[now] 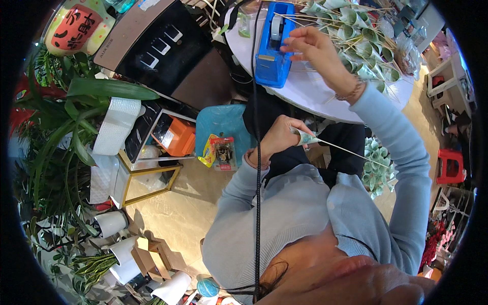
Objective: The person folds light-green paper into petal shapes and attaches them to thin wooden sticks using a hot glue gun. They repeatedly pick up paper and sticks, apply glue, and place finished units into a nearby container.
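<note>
My left hand pinches a small cone of banknote-like paper in front of my lap. A thin wooden stick runs from the cone's tip down to the right. My right hand hovers at the right side of a blue tape dispenser, fingers bent and apart; I see no tape between them. The dispenser holds a roll of clear tape and stands on a round white table. Many similar paper cones on sticks lie piled on the table, right of the hand.
More cones stand in a bunch low at my right. Left of my knees, a blue stool bears snack packets. A black cord hangs across the view. Potted plants and a water dispenser stand at left.
</note>
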`<control>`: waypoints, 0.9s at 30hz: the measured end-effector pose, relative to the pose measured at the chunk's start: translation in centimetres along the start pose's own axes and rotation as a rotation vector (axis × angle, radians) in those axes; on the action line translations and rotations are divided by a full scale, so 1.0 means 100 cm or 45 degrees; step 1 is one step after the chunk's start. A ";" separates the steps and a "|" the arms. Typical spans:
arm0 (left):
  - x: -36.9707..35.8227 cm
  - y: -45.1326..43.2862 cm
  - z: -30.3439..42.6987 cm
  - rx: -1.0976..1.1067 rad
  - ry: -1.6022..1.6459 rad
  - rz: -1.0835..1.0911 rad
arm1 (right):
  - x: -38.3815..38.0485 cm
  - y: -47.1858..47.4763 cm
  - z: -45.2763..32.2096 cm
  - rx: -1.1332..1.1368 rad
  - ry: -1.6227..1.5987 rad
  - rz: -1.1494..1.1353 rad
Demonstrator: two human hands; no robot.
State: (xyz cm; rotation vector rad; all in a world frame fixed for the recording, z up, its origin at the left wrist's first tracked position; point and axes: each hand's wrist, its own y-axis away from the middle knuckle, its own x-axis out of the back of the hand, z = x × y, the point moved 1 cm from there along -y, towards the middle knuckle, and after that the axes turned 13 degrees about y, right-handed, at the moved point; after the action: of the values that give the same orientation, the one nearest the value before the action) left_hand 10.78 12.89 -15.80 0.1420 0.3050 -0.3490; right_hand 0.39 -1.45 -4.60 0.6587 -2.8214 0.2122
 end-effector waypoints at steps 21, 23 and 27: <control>0.004 0.001 -0.035 -0.054 0.025 -0.006 | -0.058 0.056 -0.010 -0.595 -0.926 -0.108; 0.003 0.003 -0.038 -0.056 0.028 0.018 | -0.066 0.056 0.000 -0.657 -1.014 -0.082; 0.001 0.003 -0.040 -0.062 -0.010 0.005 | -0.072 0.050 0.012 -0.668 -1.019 -0.021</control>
State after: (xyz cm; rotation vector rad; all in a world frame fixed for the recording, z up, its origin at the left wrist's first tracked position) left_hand 9.88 13.94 -19.55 0.0936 0.3050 -0.3380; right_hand 4.14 5.75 -8.01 0.7494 -3.3450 -0.9717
